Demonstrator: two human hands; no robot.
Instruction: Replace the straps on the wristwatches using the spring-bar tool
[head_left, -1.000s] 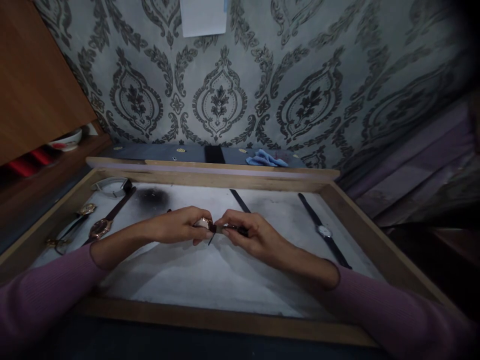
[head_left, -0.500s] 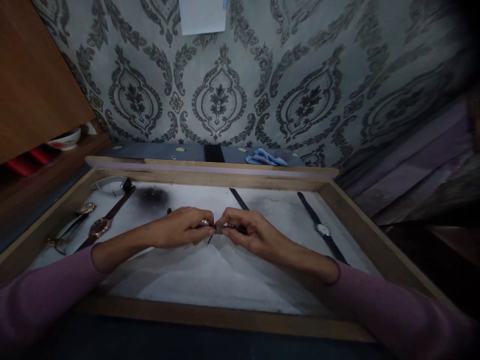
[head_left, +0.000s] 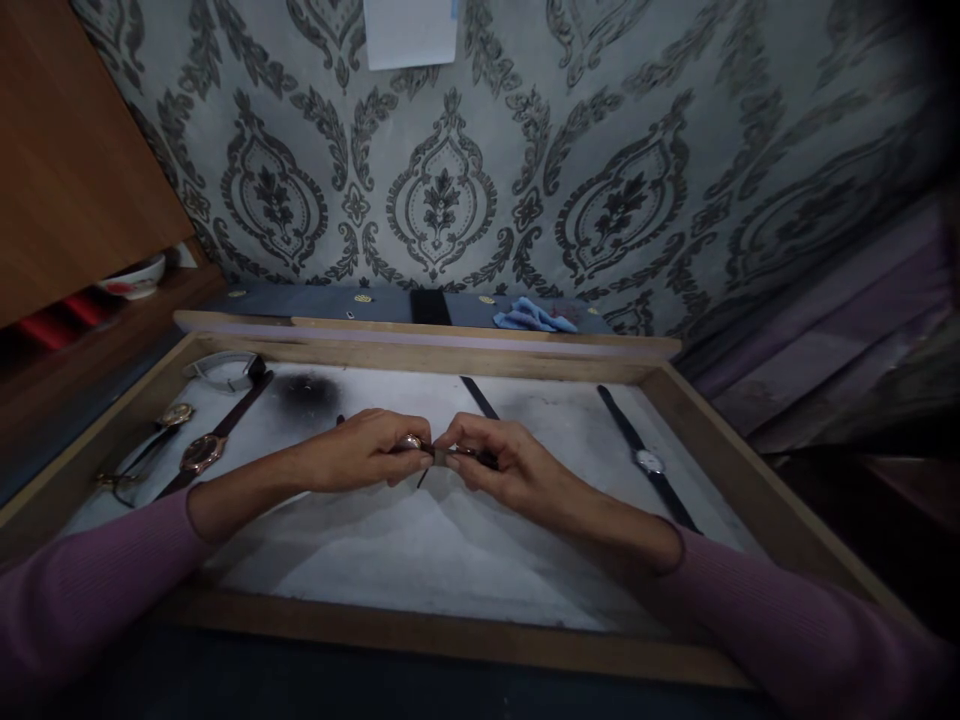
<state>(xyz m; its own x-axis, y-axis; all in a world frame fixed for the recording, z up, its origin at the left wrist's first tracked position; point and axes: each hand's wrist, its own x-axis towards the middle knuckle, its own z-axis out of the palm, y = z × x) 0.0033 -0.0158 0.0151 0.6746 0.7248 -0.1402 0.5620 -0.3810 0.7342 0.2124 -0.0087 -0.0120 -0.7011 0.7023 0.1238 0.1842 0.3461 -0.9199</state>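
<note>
Both hands meet over the middle of a shallow wooden tray (head_left: pixel 480 640) with a white lining. My left hand (head_left: pixel 371 450) pinches a small watch (head_left: pixel 410 442) whose round case shows between thumb and fingers. My right hand (head_left: pixel 506 460) is closed on the watch's dark strap, its thumb and index finger almost touching those of my left hand. A thin dark strip points down below the fingertips. Part of the strap is hidden inside the fingers. Behind my right hand lies another dark strap (head_left: pixel 478 397).
At the tray's left lie a rose-gold watch (head_left: pixel 201 453), a small gold watch (head_left: pixel 176 414) and a grey strap (head_left: pixel 221 372). A silver-faced watch (head_left: pixel 649 461) lies at the right. Beyond the back edge is a blue cloth (head_left: pixel 534 316); a bowl (head_left: pixel 135 277) stands at far left.
The whole view has shifted very slightly. Both hands keep nearly the same pose around the watch.
</note>
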